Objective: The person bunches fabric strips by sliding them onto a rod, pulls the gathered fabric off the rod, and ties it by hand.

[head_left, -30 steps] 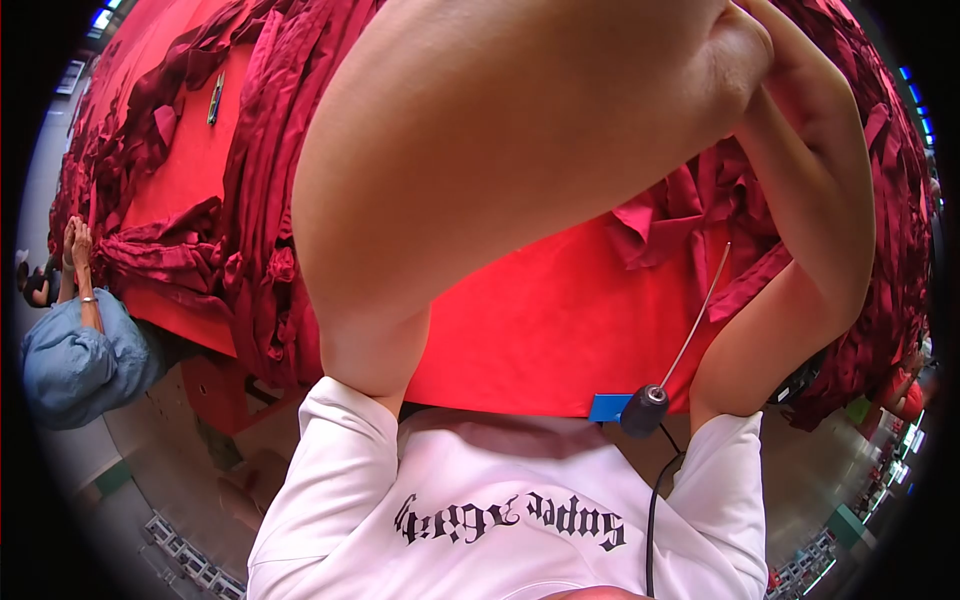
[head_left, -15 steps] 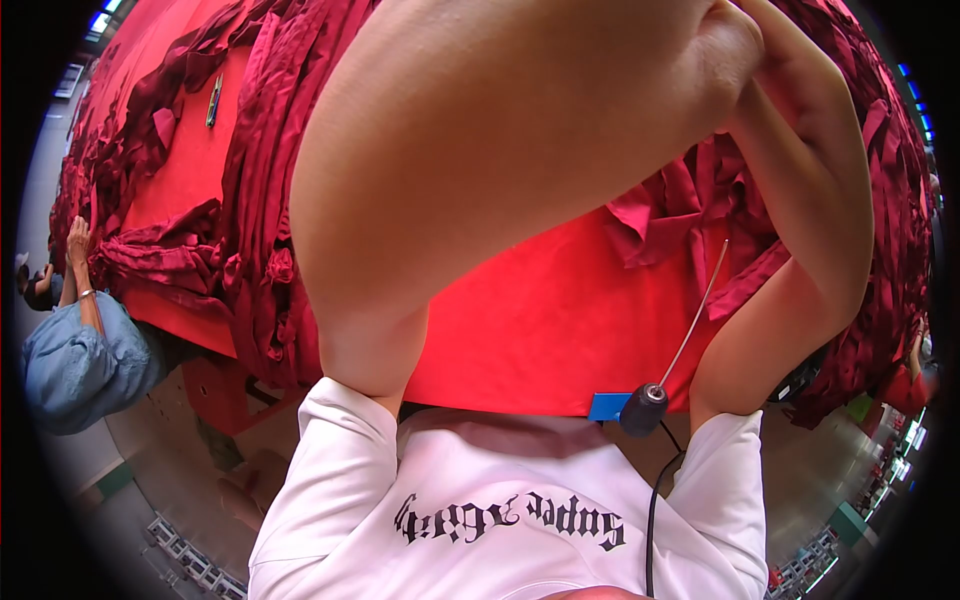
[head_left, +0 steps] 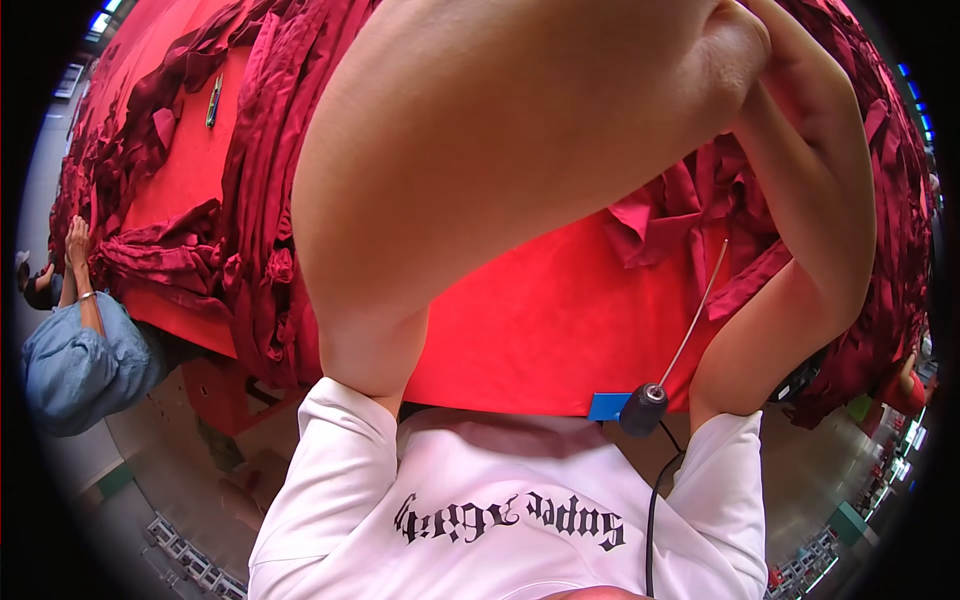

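Note:
My left arm (head_left: 480, 140) is raised very close to the camera and fills the upper middle. On the right, my bent right arm (head_left: 830, 200) rises to meet it at the upper right. Wrinkled skin shows where they meet; no fingers of either hand can be made out, nor anything held. Below the arms lies a red table surface (head_left: 520, 320) with dark red fabric strips (head_left: 660, 220) on it. A black-handled tool (head_left: 645, 408) with a thin metal shaft appears near the table's front edge, beside a blue object (head_left: 607, 406).
Long heaps of dark red fabric (head_left: 270, 180) cover the table's left side. A small slim tool (head_left: 214, 101) lies farther back. At the left edge stands a person in blue (head_left: 90, 360), hands at the fabric. Another person's red clothing (head_left: 908, 392) shows far right.
My arms have shifted only slightly. The co-worker's hands at the left have moved a little at the fabric, and the person at the far right has changed posture.

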